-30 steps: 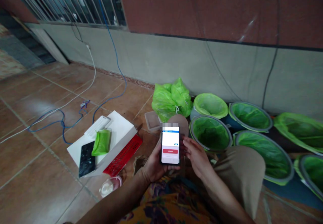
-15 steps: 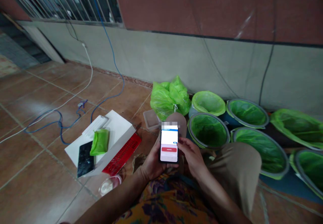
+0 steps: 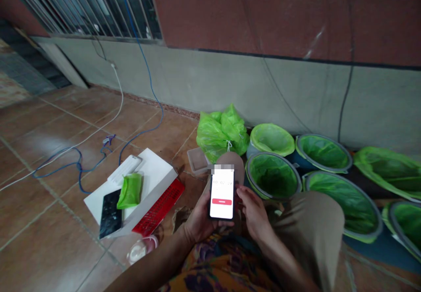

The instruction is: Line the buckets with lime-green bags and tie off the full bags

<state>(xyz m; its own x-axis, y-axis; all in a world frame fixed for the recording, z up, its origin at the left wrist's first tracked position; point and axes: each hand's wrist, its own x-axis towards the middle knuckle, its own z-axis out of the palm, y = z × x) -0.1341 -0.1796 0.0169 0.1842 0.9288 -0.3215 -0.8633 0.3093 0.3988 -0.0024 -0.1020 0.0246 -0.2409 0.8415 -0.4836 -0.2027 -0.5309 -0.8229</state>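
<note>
My left hand (image 3: 200,219) is wrapped round a smartphone (image 3: 222,191), its fingers reaching under the lower edge. The lit screen shows a timer-like row of digits above a red button. Just right of the phone is my right hand (image 3: 253,208), its fingers loosely bent and apart, with nothing visible in it; whether a fingertip touches the phone's edge I cannot tell. To the left, a white box (image 3: 158,165) carries a green packet (image 3: 130,190), a black phone-like slab (image 3: 111,213) and a small white box (image 3: 124,170). A red keyboard-like panel (image 3: 159,206) lies against its side.
Several bins with green liners (image 3: 272,176) stand on the right along the wall. A tied green bag (image 3: 219,134) rests by a clear plastic tray (image 3: 198,159). A clear cup (image 3: 142,249) is near my left forearm. Blue cable (image 3: 79,160) and white cable (image 3: 98,127) trail across the tiles.
The phone screen has changed from a page with a blue band and overlay to the digits and red button. My right hand has drawn slightly away from the screen. The view has tilted up slightly.
</note>
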